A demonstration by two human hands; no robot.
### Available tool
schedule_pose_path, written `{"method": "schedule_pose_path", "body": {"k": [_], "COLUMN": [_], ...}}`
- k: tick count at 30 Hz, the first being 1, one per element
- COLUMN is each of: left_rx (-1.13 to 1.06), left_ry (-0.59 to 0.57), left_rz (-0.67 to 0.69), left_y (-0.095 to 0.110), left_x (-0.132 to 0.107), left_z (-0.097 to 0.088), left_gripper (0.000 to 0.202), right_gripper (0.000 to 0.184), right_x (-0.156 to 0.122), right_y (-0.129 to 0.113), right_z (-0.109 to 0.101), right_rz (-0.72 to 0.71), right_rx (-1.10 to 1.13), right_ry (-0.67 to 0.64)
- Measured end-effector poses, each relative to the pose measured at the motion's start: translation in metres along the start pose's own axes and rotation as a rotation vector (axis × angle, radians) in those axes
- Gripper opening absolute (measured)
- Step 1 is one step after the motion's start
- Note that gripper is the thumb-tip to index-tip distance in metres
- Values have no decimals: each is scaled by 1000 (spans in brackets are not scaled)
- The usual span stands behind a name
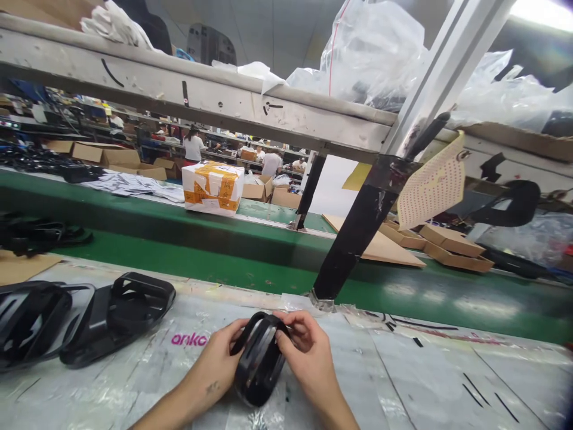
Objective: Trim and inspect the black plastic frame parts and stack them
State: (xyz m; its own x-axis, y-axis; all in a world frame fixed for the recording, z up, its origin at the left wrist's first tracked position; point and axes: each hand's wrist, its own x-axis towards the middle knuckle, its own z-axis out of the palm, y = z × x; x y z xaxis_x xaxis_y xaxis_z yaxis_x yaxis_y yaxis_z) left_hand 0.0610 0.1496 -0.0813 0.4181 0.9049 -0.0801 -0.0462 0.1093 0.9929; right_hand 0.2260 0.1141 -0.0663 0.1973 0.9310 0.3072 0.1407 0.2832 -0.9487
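A carton (213,188) (orange-taped) sits on the green conveyor (134,209).

The word "anko" (189,340) is printed in magenta on the plastic sheeting (430,370) that covers the workbench. Orange tape (213,182) is wrapped around a white carton (189,179) (any markings on it are too small to be read).

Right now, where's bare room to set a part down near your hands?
Free patch: the plastic-sheeted bench right of the right hand, below the black post. Crowded: left of the left hand and its black frame, where black plastic parts lie.
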Motion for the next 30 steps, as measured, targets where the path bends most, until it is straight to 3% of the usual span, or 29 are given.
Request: {"method": "schedule_pose_path", "body": {"k": [2, 6, 10, 14, 21, 24, 30], "left_rx": [88, 91, 118, 357, 534, 523, 397], "left_ry": [62, 126, 83, 88, 42, 15, 75], "left_rz": [64, 68, 35, 97, 199, 214, 149], "left_y": [4, 5, 4, 2, -1, -1, 5], "left_x": [0, 3, 3, -2, -5, -4, -6], "left_z": [-7, -13, -13, -14, -21, -22, -14], "left_gripper": [37, 48, 52, 42, 41, 38, 38], "right_gripper": [15, 25, 25, 29, 25, 21, 20], "right_x": [-1, -2, -4, -3, 1, 1, -2], "right_y": [2, 12, 20, 22, 18, 21, 21], "right_z": [-2, -6, -7, -5, -11, -10, -1], "right_rz": [0, 13, 9, -3, -157, -133, -167], "right_rx": [-37, -94, -175, -239, -290, -222, -176], "right_ry": [-31, -49, -32, -2, -100, -88, -12]}}
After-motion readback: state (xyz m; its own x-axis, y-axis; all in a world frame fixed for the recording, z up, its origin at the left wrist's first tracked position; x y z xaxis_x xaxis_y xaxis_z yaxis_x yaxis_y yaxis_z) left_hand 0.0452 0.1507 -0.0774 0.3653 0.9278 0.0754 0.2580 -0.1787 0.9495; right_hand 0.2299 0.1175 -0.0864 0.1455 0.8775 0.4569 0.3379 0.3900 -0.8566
